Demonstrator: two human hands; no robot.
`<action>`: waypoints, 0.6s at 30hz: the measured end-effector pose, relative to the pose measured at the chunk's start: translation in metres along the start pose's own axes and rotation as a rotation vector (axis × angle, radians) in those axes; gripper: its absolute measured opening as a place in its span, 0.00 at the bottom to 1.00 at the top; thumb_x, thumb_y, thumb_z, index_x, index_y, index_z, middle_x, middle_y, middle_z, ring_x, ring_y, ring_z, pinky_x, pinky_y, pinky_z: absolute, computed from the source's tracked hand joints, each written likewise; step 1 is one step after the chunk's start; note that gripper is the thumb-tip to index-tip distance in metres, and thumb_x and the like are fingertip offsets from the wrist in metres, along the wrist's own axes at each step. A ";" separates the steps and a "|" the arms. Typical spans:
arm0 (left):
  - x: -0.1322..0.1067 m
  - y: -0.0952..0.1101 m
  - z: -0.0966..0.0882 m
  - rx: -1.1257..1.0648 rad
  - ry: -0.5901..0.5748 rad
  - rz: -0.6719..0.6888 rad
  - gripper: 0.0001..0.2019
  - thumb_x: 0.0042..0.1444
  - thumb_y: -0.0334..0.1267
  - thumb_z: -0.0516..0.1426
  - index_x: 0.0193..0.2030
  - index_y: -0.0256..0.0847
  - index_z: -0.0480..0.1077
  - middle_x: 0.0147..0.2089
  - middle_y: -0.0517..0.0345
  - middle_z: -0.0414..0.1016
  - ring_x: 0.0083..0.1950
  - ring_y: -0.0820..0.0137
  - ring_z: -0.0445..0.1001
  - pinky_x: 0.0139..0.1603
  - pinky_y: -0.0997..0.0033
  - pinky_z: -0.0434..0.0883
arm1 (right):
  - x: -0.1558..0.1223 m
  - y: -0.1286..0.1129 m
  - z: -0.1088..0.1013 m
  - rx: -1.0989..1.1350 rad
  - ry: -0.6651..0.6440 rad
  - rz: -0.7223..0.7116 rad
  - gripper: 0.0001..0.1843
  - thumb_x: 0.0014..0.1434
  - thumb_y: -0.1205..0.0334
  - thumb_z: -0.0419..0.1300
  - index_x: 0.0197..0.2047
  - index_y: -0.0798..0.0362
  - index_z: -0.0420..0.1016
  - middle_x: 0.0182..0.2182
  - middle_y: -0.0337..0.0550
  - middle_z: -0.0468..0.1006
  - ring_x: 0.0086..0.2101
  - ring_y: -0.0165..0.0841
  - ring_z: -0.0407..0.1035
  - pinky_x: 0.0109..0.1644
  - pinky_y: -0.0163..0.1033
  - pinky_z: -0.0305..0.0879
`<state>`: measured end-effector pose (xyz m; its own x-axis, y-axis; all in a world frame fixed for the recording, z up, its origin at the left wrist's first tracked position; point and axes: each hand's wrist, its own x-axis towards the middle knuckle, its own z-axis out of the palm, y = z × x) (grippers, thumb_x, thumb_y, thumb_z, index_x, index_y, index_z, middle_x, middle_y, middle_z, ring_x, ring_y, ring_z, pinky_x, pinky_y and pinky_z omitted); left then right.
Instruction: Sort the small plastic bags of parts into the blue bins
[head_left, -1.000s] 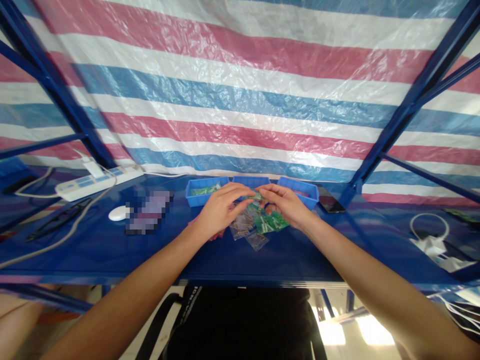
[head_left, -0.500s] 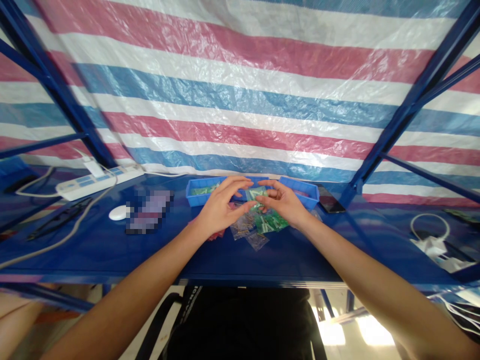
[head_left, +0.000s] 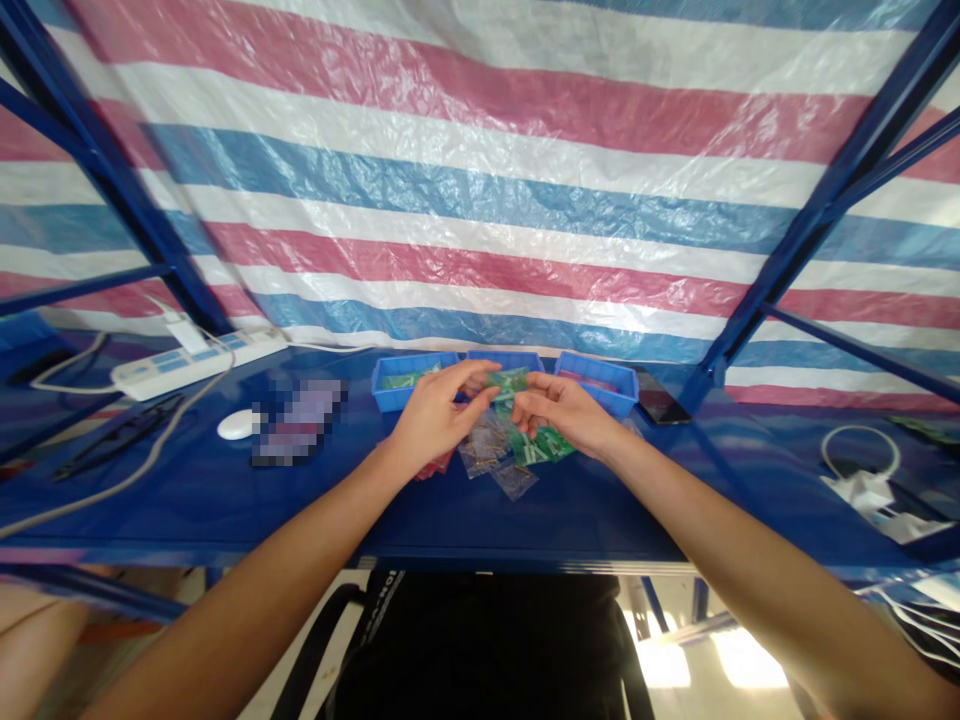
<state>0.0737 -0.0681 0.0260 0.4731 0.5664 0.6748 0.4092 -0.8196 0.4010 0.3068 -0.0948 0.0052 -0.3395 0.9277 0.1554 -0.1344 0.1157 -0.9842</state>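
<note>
Between my two hands is a small clear plastic bag with green contents [head_left: 508, 379]. My left hand [head_left: 439, 410] pinches its left edge with thumb and fingers. At the other edge, my right hand [head_left: 561, 408] is closed on the bag. Below my hands lie green-filled bags [head_left: 540, 445], clear bags with small brass-coloured pieces [head_left: 484, 450], and red bags [head_left: 435, 466] partly behind my left wrist. Behind my hands stand a left blue bin [head_left: 390, 398] with green bags, a middle blue bin [head_left: 517, 361] partly covered, and a right blue bin [head_left: 619, 400] with reddish contents.
A dark phone [head_left: 660, 396] lies right of the bins. To the left are a blurred-out purple item [head_left: 300, 422], a round white object [head_left: 238, 425] and a white power strip [head_left: 202, 362] with cables. A white charger and cable [head_left: 862, 490] sit far right. Striped sheeting [head_left: 480, 200] hangs behind.
The bag has turned flatter and risen slightly. My left fingers have closed onto its left edge, and my right fingers have shifted along its right side.
</note>
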 end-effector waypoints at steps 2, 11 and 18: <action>0.000 -0.002 0.001 -0.008 0.027 -0.055 0.17 0.70 0.44 0.59 0.63 0.44 0.72 0.46 0.55 0.84 0.45 0.63 0.84 0.53 0.62 0.79 | 0.001 0.001 0.000 -0.024 0.028 0.004 0.29 0.54 0.43 0.77 0.50 0.50 0.76 0.31 0.39 0.84 0.28 0.33 0.76 0.30 0.36 0.69; 0.003 -0.027 -0.019 0.277 0.076 -0.029 0.08 0.70 0.37 0.56 0.52 0.41 0.73 0.49 0.51 0.79 0.50 0.60 0.78 0.56 0.61 0.75 | 0.007 0.012 -0.012 -0.252 0.090 -0.096 0.27 0.61 0.42 0.71 0.55 0.51 0.78 0.29 0.38 0.82 0.26 0.30 0.74 0.31 0.36 0.70; 0.001 -0.065 -0.036 0.521 -0.022 -0.077 0.12 0.66 0.35 0.55 0.48 0.42 0.81 0.50 0.48 0.81 0.53 0.54 0.77 0.61 0.52 0.72 | 0.007 0.017 -0.014 -0.303 0.064 -0.113 0.27 0.61 0.41 0.71 0.54 0.51 0.78 0.29 0.39 0.82 0.27 0.31 0.74 0.33 0.38 0.72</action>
<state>0.0197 -0.0169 0.0225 0.4402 0.6292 0.6406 0.7742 -0.6273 0.0841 0.3149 -0.0812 -0.0118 -0.2778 0.9223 0.2687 0.1183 0.3104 -0.9432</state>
